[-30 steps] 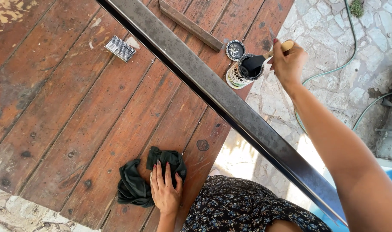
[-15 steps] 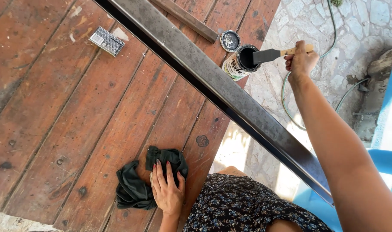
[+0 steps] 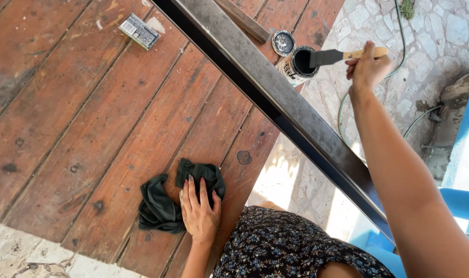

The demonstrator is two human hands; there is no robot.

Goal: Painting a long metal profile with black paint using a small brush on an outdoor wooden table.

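My right hand (image 3: 368, 66) grips the wooden handle of a paintbrush (image 3: 342, 55) whose black bristles lie over the rim of an open paint can (image 3: 297, 66) at the far edge of the wooden table (image 3: 90, 128). The can's lid (image 3: 283, 42) lies just beside it. A long dark metal beam (image 3: 275, 98) runs diagonally across the table, between me and the can. My left hand (image 3: 199, 211) rests flat, fingers spread, on a crumpled dark cloth (image 3: 160, 203) near the table's close edge.
A small grey rectangular block (image 3: 139, 31) lies at the far left of the table. A wooden strip (image 3: 244, 20) lies behind the beam. Stone paving (image 3: 425, 36) with a green hose (image 3: 399, 31) lies beyond the table. Something blue (image 3: 466, 195) stands at the right.
My right hand has drawn the brush sideways out to the right of the can, tilting it flatter over the rim. My left hand has stayed on the cloth.
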